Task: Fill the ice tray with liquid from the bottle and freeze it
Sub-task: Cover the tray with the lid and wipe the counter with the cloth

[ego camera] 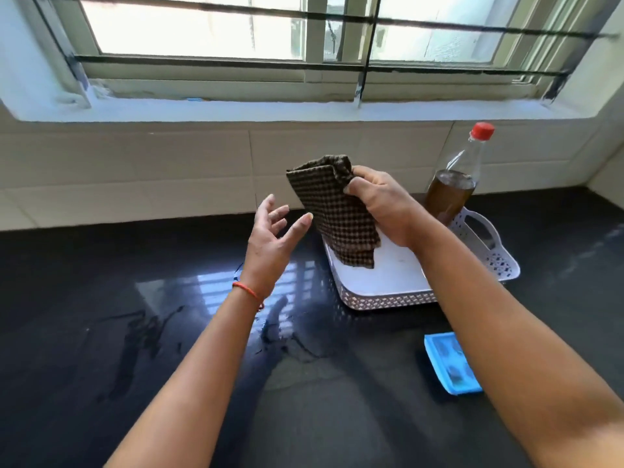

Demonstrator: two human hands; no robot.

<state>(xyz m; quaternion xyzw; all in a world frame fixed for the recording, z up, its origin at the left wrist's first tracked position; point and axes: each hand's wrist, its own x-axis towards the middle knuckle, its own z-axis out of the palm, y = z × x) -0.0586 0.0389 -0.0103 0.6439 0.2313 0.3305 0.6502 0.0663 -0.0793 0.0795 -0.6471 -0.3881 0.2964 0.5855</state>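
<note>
A person stood at a dark counter; the right hand gripped a folded checked cloth above a white basket tray, and the left hand was open and empty beside it. The capped bottle of brown liquid stood upright behind the basket; the blue ice tray lay flat near the right forearm, its long axis running away and slightly left. Filling seemingly had not begun; next, probably, set the cloth down and uncap the bottle.

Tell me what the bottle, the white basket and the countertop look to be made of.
Bottle: clear plastic, probably; see-through wall shows brown liquid, red screw cap.
White basket: moulded plastic, matte; perforated lattice walls and cut-out handle.
Countertop: polished dark stone, likely granite; it mirrors the window.
</note>
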